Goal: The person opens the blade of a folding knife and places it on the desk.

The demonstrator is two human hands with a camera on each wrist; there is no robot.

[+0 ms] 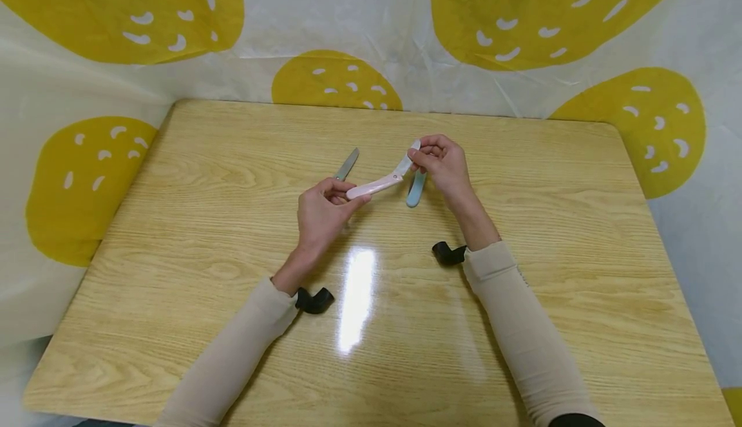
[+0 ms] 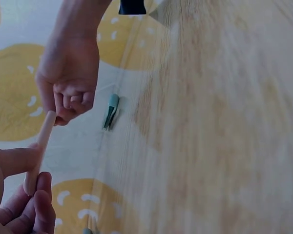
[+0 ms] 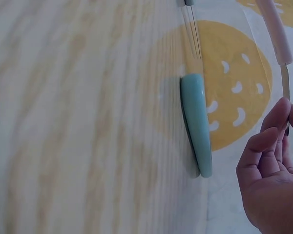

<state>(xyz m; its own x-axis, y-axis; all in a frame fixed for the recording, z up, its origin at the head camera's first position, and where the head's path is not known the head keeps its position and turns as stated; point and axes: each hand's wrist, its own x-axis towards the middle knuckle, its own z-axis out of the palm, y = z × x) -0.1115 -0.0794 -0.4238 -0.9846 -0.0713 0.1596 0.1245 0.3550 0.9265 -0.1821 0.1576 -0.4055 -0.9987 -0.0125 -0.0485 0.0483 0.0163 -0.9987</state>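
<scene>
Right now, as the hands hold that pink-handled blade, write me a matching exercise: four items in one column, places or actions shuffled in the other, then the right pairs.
Column one
1. Left hand
2. Right hand
3. Blue handle
4. Grey blade

Column two
A. Just beyond the left hand in the head view
B. Pinches the pale blade
C. On the table, beside the right hand in the head view
D. Holds the pink handle

Right pairs: 1-D, 2-B, 3-C, 4-A
</scene>
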